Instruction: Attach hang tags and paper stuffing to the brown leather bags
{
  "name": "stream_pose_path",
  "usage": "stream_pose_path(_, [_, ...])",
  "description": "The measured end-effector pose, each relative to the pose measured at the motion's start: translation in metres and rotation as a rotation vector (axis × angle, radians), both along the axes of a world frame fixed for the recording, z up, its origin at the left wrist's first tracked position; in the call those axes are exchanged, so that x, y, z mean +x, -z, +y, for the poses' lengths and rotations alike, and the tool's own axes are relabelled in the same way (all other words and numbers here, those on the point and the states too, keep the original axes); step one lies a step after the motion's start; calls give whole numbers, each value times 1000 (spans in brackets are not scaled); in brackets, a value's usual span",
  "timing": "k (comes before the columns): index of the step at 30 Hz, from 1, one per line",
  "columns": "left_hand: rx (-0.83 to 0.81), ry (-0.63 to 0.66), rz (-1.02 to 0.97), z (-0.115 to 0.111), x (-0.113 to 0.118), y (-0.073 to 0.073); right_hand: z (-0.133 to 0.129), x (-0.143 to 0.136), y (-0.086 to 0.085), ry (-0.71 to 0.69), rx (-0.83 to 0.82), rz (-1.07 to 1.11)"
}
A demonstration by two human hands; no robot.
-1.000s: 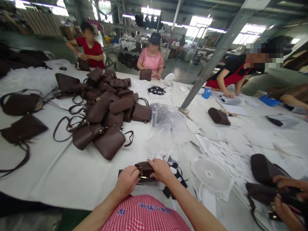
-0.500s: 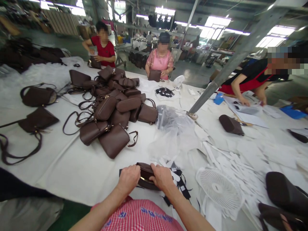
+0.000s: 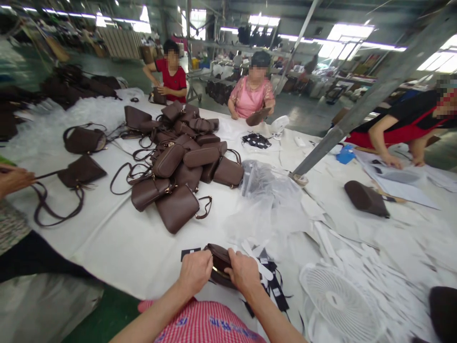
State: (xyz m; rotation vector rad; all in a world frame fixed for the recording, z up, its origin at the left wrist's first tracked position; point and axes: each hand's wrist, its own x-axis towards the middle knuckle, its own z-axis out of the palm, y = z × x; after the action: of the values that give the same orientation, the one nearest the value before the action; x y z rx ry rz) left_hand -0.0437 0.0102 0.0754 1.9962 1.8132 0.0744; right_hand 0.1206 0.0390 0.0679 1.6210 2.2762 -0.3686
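A dark brown bag (image 3: 222,261) is held between my two hands at the near edge of the table, its gold-coloured zip line facing up. My left hand (image 3: 197,270) is closed on the bag's left end. On the right end, my right hand (image 3: 245,271) grips the bag with the thumb towards its opening. Black tags (image 3: 276,290) with cords lie beside and partly behind my right hand, and another black tag (image 3: 190,252) shows just beyond my left hand. The fingertips on the far side of the bag are hidden.
A heap of brown bags (image 3: 178,209) lies ahead to the left, beside crumpled clear plastic (image 3: 266,205). A white fan (image 3: 335,297) stands at the near right. A metal post (image 3: 321,143) rises beyond it. Several people work around the table (image 3: 132,257).
The view has turned slightly left. Another person's hand now shows at the left edge, at a bag strap. The person in pink has tilted their bag. My hands still hold the bag.
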Motion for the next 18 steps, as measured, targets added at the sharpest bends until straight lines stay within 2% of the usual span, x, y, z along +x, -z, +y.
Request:
stream_pose_path(3, [65,35,19,-1,-1,1,0,3,2,-39,-11,6])
stream_pose_path(6, [83,-16,-16,-1,-9,6,2,9,4,-86,-31,22])
stream_pose_path(9, [49,-69,-104,-2,-23,12,4,15,2,-83,-32,40])
stream_pose_path(12, [-36,-16,-271,-1,-37,20,2,15,-6,-96,-37,76])
stream_pose_path(15, [-110,-3,-494,9,-49,36,6,7,-12,-106,-81,104])
stream_pose_path(17, [-133,14,-598,16,-55,51,18,10,-18,-34,-87,85])
stream_pose_path(18, [-109,-22,-614,19,-58,59,24,18,-24,33,-64,88])
